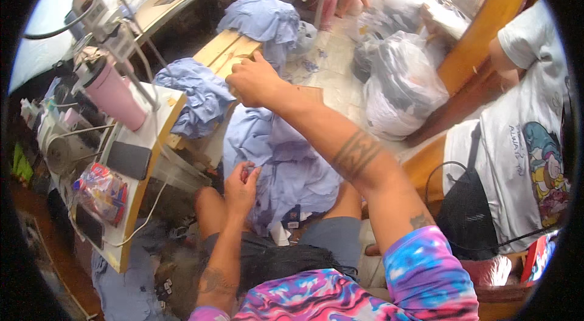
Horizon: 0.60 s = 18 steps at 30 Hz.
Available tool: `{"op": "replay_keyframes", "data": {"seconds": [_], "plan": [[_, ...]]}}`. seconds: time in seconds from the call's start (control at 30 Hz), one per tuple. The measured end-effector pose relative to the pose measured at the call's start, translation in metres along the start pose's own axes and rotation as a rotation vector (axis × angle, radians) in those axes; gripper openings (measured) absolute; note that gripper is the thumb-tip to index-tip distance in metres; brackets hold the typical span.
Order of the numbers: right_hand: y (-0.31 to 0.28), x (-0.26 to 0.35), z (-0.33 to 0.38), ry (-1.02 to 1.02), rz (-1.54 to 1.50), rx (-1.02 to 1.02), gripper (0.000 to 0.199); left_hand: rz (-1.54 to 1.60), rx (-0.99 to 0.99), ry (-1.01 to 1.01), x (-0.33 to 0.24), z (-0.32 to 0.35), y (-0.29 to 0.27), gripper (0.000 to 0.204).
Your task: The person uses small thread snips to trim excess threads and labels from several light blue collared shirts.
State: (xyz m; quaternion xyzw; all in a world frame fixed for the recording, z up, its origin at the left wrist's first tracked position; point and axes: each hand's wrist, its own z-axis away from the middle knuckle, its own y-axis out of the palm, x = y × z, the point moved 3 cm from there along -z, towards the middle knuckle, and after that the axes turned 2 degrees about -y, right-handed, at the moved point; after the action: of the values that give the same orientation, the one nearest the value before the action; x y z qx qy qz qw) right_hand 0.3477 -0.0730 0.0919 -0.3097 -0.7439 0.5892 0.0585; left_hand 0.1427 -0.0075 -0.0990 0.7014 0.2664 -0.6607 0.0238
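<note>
Light blue cloth [283, 163] lies bunched over the bench before me and hangs down between my knees. My left hand [241, 188] is closed at its near left edge, around a small dark reddish thing too small to name. Stretched forward, my right hand [258, 81] is above the bench with its fingers curled together; whatever they pinch, if anything, is hidden. It is between the cloth in front of me and a second blue cloth heap [199, 97] on the left. A third blue cloth pile [261, 20] drapes over the far end of the slatted wooden bench [222, 53].
At left, a table [159, 138] bears a pink tumbler [115, 93], a dark phone [129, 160] and a colourful plastic packet [100, 193]. Stuffed plastic bags [404, 84] stand on the floor at right. A person in a white shirt [523, 138] is close on my right; another stands far back.
</note>
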Motion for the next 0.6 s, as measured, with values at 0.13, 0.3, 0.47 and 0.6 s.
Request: {"op": "replay_keyframes", "data": {"seconds": [0.13,0.3,0.47,0.6], "plan": [[0.018,0.023,0.081,0.328,-0.601,-0.467,0.041,-0.102,0.030,-0.045,0.004,0.006,-0.033,0.024],[0.046,0.064,0.200,0.762,-0.500,-0.506,0.042,-0.204,0.069,-0.083,0.001,-0.003,-0.047,0.034],[0.066,0.057,0.207,0.694,-0.585,-0.393,0.025,-0.210,0.120,0.071,0.021,-0.021,0.005,0.032],[0.028,0.022,0.177,0.715,-0.773,-0.502,0.019,0.011,0.104,-0.038,-0.002,-0.003,-0.009,0.023]]}}
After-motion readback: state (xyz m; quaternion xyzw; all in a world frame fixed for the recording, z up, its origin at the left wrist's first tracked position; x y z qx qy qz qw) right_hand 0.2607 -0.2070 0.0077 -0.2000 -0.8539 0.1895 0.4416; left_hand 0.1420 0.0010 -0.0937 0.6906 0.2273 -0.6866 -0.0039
